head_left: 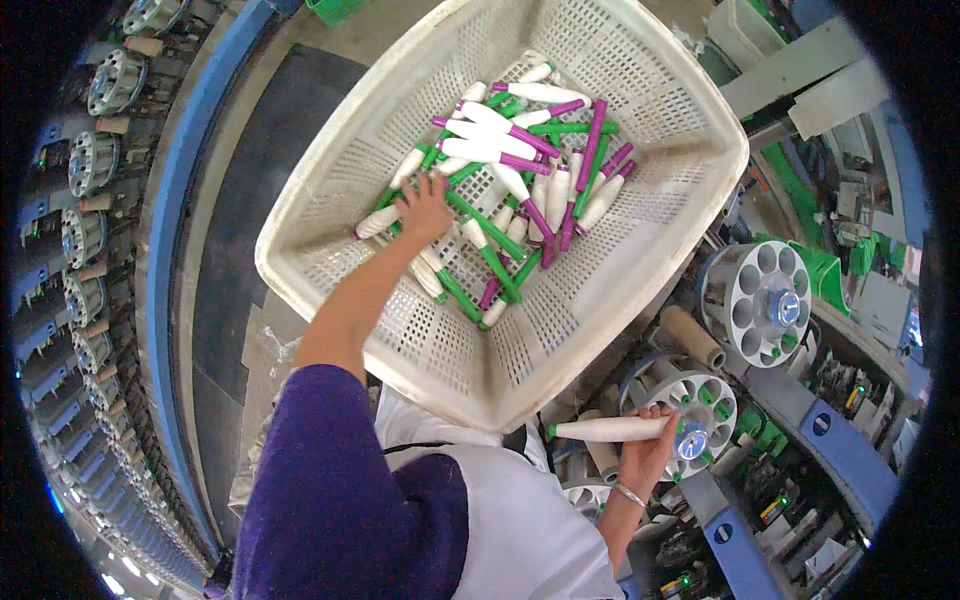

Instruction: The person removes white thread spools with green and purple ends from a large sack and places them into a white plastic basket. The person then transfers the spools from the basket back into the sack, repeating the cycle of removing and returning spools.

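My left hand (425, 210) reaches into a large off-white perforated plastic basket (650, 60), its fingers spread over the bobbins at the left of the pile. The pile mixes bobbins wound with white yarn (482, 130) and bare or nearly bare green tubes (485, 225) and purple tubes (592, 145). At the lower right, outside the basket, my right hand (648, 452) grips one end of a yarn bobbin (610, 429). That bobbin lies roughly level, its green tip pointing left. It is held in front of a round bobbin magazine (715, 400) with holes around its face.
Another round magazine (718, 290) sits farther up on the right-hand machine, with a brown cone (692, 336) beside it. Blue machine panels (845, 440) run along the right. On the left, a long blue rail (160, 250) borders a row of similar magazines (93, 163).
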Motion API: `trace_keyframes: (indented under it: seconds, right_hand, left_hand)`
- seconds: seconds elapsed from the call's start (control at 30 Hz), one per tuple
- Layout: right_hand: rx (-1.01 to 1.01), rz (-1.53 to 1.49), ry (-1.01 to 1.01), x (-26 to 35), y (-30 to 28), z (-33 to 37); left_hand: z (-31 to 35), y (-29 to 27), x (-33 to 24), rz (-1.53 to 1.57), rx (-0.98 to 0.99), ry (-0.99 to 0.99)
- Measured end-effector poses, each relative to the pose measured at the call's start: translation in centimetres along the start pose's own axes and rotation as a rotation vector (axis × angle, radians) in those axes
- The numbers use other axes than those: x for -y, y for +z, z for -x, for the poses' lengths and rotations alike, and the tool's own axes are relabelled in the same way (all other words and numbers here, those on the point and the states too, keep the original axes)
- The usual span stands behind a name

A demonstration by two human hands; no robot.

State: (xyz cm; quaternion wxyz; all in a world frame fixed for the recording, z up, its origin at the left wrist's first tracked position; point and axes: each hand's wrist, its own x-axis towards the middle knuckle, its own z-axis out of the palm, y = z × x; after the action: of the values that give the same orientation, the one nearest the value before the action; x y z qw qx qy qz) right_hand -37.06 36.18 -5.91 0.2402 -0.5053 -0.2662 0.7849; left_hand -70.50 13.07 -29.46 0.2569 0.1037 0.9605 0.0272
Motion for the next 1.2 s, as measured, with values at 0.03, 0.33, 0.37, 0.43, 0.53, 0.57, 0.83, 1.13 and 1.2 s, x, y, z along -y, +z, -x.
trace_keyframes:
  seconds: [0.03, 0.33, 0.37, 0.43, 0.53, 0.57, 0.83, 1.13, 1.2]
  right_hand:
    - [0.028, -0.022, -0.001, -0.2, 0.2, -0.1]
    - [-0.032, 0.04, 0.013, -1.2, 0.6, -0.4]
    - [-0.044, 0.032, -0.002, -1.1, 0.6, -0.5]
    - [-0.037, 0.078, 0.007, -0.8, 0.5, -0.6]
    - [-0.009, 0.135, -0.007, -0.6, 0.8, -0.5]
    - [0.012, 0.14, -0.015, -0.5, 1.0, -0.4]
    - [-0.097, 0.289, -0.043, -0.5, 4.0, -1.0]
    - [0.295, 0.561, -0.258, -1.3, 9.0, -1.2]
    - [0.161, 0.492, -0.249, -0.7, 8.9, -1.4]
  left_hand:
    - [0.5, 0.8, -0.7, -0.009, 0.164, 0.07]
    - [-2.4, 0.8, 1.4, 0.419, 0.395, 0.208]
    - [-3.7, 0.9, 1.5, 0.381, 0.265, 0.173]
    - [-4.7, 2.0, 0.8, 0.267, -0.133, 0.162]
    - [-4.1, 4.5, -1.1, 0.151, -0.152, 0.069]
    - [-3.3, 5.1, -1.5, 0.156, -0.128, 0.092]
    - [5.3, -0.6, -1.6, 0.669, 0.252, 0.298]
    - [17.9, -9.0, -13.1, 0.736, 0.078, 0.969]
    - [18.7, -8.9, -14.7, 0.754, -0.057, 0.995]
